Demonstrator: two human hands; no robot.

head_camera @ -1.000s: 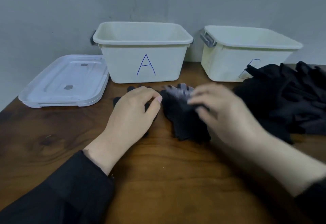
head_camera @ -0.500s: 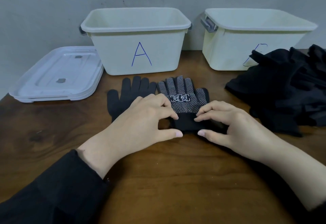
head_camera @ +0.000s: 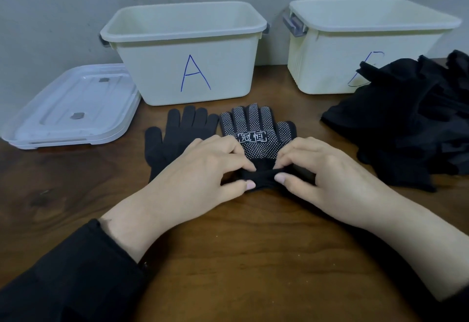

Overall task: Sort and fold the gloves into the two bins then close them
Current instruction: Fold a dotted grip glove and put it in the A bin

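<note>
A dark brown wooden table (head_camera: 228, 258) carries everything under the hands. Beyond the left hand's fingertips stands an open cream plastic bin marked with a blue letter A (head_camera: 187, 67); beyond the right hand stands a second open cream plastic bin (head_camera: 327, 60), its letter partly hidden. Just right of the right hand, a heap of black knit gloves (head_camera: 411, 123) rests against that bin's front. Far to the left of the left hand lie stacked clear plastic lids (head_camera: 73, 108). A plain black knit glove (head_camera: 177, 133) lies flat, partly under the left hand. Beside it lies a black glove with white grip dots (head_camera: 256, 128), fingers pointing toward the bins. The left hand (head_camera: 198, 172) and right hand (head_camera: 330, 172) each pinch its bunched cuff between thumb and fingers.
</note>
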